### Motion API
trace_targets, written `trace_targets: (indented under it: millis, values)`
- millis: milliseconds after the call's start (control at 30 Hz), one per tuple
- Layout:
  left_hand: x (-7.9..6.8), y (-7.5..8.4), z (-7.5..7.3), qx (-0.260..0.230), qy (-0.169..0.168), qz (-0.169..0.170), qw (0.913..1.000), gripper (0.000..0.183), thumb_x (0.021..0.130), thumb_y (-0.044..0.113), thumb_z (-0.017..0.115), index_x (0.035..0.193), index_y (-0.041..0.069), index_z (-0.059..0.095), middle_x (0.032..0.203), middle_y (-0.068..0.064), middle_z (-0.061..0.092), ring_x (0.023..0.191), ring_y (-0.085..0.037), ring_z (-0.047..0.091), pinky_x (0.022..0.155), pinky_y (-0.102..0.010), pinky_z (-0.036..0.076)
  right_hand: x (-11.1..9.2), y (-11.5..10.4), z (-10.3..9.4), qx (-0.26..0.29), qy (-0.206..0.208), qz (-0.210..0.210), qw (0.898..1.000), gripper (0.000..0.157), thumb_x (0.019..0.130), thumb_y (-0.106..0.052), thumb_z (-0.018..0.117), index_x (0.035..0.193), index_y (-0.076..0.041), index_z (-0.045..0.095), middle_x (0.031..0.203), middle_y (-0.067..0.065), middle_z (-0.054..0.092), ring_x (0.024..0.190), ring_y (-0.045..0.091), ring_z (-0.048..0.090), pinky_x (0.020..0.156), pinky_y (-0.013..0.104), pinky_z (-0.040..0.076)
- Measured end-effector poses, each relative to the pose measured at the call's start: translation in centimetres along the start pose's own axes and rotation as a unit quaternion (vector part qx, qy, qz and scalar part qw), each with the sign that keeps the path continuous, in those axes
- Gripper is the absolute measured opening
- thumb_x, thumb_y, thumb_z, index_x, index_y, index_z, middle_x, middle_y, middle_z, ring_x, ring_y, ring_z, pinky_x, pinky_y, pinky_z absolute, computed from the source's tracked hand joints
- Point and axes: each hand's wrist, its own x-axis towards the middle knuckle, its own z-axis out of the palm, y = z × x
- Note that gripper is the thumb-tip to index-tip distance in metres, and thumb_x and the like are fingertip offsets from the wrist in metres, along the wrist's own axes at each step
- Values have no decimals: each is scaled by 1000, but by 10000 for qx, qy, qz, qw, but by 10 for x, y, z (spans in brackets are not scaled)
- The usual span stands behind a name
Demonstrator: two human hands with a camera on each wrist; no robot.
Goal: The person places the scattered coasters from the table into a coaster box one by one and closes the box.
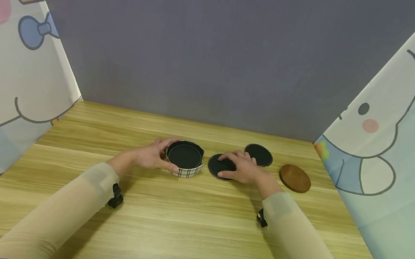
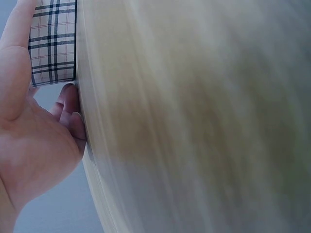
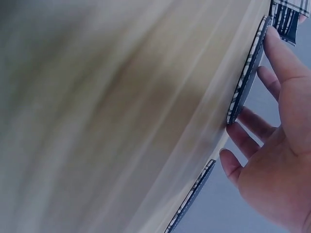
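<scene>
Head view: on the worktop [image 1: 182, 222], the left grip [image 1: 153, 154] has fingers and thumb round the left side of a round plaid holder [image 1: 187, 173], which stands upright with its black inside facing up and a gap in the wall on its right; whether that dark floor is the holder's own or a disc lying in it, cannot tell. The right grip [image 1: 246, 169] spans the near black disc [image 1: 217, 166], just beside the gap. A second black disc [image 1: 258, 154] lies flat beyond, near the right grip; a brown disc [image 1: 295, 178] lies farther right, apart. Step in hand, by judgement: taking hold of the near black disc with the holder steadied; the next move seems to call for a secure edge hold on something so thin. Left wrist view: holder's checked wall shows beside the thumb, curled fingers behind. Right wrist view: thumb at one edge of the near black disc, fingers at the opposite edge, a moderately wide pinch; the disc looks low against the worktop, actual contact too unclear to call
</scene>
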Motion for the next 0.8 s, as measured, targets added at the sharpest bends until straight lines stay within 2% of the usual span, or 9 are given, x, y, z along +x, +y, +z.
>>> trace_targets:
  millis: [267, 533, 700, 800]
  values:
    - [-1, -1, 0, -4, -30, -38, 10000, 118, 89, 60, 89, 177, 33, 15, 158, -29, 28, 134, -43, 50, 119, -71, 37, -1, -2, -1, -57, -35, 71, 10000, 72, 103, -61, 71, 166, -34, 49, 175, 15, 34, 163, 51, 23, 127, 79, 16]
    - [0, -1, 0, -60, -36, -22, 10000, 117, 89, 59, 89, 177, 34, 16, 160, -29, 26, 134, -42, 51, 119, -71, 36, -2, 5, -2, 121, -208, -79, 9997, 83, 96, -56, 81, 168, -32, 48, 179, 14, 29, 165, 49, 16, 128, 78, 12]
    - [-1, -1, 0, -142, -42, -24, 9999, 116, 89, 57, 90, 177, 36, 16, 166, -31, 20, 140, -45, 45, 122, -73, 32, -1, 4, -3, 181, -144, -131, 9996, 83, 94, -53, 85, 166, -30, 51, 174, 15, 36, 164, 47, 21, 128, 77, 14]
    - [-1, -1, 0, -135, -48, -26, 9999, 116, 90, 57, 89, 177, 37, 16, 164, -31, 21, 139, -44, 47, 121, -72, 33, -1, 5, -2, 142, -79, -175, 9997, 83, 93, -54, 86, 165, -30, 53, 171, 15, 39, 162, 46, 25, 127, 76, 17]
